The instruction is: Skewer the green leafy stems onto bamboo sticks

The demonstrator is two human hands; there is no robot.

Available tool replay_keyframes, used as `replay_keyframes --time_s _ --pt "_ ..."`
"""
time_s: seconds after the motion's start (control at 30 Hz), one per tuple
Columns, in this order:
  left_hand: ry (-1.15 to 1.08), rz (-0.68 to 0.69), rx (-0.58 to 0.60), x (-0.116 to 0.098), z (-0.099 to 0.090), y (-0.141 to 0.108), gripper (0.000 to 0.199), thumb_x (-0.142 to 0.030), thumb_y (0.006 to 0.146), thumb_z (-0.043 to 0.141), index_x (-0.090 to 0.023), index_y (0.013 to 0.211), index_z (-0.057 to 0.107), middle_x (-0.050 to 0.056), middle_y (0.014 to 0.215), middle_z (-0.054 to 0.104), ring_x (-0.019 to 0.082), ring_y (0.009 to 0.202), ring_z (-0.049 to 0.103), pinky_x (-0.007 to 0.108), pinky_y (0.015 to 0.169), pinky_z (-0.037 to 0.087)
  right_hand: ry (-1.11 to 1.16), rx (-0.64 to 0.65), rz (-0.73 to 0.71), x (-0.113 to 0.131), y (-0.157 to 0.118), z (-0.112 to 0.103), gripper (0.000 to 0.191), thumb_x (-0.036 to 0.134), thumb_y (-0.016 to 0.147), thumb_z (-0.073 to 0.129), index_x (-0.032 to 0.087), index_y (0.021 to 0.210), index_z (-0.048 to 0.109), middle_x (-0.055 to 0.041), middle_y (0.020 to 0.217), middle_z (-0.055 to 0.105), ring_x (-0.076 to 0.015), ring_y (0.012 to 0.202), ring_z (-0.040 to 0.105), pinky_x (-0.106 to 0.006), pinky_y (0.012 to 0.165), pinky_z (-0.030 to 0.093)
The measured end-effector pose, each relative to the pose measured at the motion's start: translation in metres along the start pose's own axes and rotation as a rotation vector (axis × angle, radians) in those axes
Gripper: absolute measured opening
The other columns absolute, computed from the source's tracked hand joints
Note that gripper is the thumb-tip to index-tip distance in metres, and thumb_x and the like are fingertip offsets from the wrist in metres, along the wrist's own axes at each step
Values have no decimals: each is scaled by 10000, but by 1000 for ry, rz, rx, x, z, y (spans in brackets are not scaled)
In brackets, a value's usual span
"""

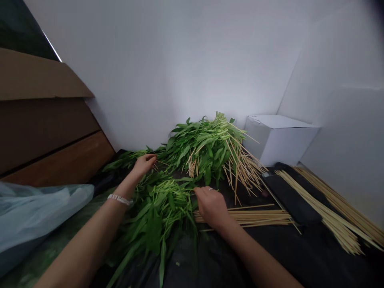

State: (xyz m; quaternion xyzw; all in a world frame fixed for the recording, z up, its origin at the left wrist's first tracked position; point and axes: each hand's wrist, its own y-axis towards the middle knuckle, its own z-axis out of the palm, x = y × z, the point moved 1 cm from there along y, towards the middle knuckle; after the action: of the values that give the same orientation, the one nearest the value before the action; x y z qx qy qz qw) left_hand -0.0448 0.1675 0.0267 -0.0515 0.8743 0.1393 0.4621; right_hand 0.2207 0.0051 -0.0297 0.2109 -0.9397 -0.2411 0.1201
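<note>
My left hand (146, 163), a white bracelet at its wrist, is pinched above the leaves, and a thin pale stick pokes out past its fingertips. Lower and to the right, my right hand (211, 204) has its fingers closed on a leafy green stem; a ring shows on one finger. Between and below the hands lies a loose heap of leafy green stems (168, 200). Behind them is a larger pile of leafy greens (195, 140), with many thin sticks (246, 164) fanning out of its right side.
Thin sticks (261, 217) lie beside my right hand. More long bundles (324, 212) rest at the right near a black flat case (291, 198). A white box (279, 138) stands by the wall. At left are a cardboard box (45, 112) and a translucent plastic bag (39, 212).
</note>
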Motion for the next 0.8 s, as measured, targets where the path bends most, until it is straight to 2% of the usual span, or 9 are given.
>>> replay_keyframes --time_s 0.13,0.17,0.23,0.33,0.47,0.6,0.7,0.8 --pt "-189 160 158 -16 0 -61 526 -524 711 665 -143 1072 697 101 1019 740 241 906 677 314 765 537 -45 86 71 -9 5 -7 189 116 919 418 183 891 592 -61 854 633 -181 838 535 -272 709 335" --pt "-214 177 179 -16 1 -73 537 -538 711 659 -147 1078 694 103 1012 742 240 884 681 320 760 538 -56 102 82 -10 6 -8 195 124 927 410 183 894 594 -65 862 636 -182 847 537 -271 719 338" --pt "-226 203 147 -11 5 -89 532 -539 745 621 -140 1090 686 111 995 745 236 845 686 331 759 538 -75 141 88 -14 7 -10 205 126 929 406 180 902 602 -71 880 645 -184 870 542 -270 743 345" --pt "-118 239 18 6 13 -97 462 -498 804 555 -142 1059 701 111 971 753 240 861 687 344 808 526 -87 219 77 -21 9 -14 205 135 921 422 177 882 619 -73 887 661 -186 888 558 -269 759 356" --pt "130 292 48 24 19 -99 350 -422 826 539 -181 989 733 82 1001 756 248 919 685 337 862 505 -88 313 84 -31 9 -20 188 163 897 466 176 860 649 -74 882 684 -185 875 587 -265 743 368" --pt "302 345 11 23 17 -105 305 -374 847 526 -204 986 738 67 1040 751 247 937 683 333 892 489 -54 413 74 -33 7 -24 172 216 877 514 186 848 681 -71 889 700 -184 869 615 -257 713 380" --pt "321 326 -12 20 15 -106 318 -376 861 509 -210 1013 733 60 1046 750 246 949 684 314 873 493 16 483 25 -30 5 -25 138 291 834 592 203 824 698 -49 873 708 -190 879 629 -251 704 385" --pt "353 293 -49 21 13 -104 346 -387 882 475 -208 1038 728 63 1057 748 251 960 681 310 860 491 41 556 2 -25 2 -24 124 285 791 626 202 821 713 -56 880 714 -196 866 641 -248 672 386"
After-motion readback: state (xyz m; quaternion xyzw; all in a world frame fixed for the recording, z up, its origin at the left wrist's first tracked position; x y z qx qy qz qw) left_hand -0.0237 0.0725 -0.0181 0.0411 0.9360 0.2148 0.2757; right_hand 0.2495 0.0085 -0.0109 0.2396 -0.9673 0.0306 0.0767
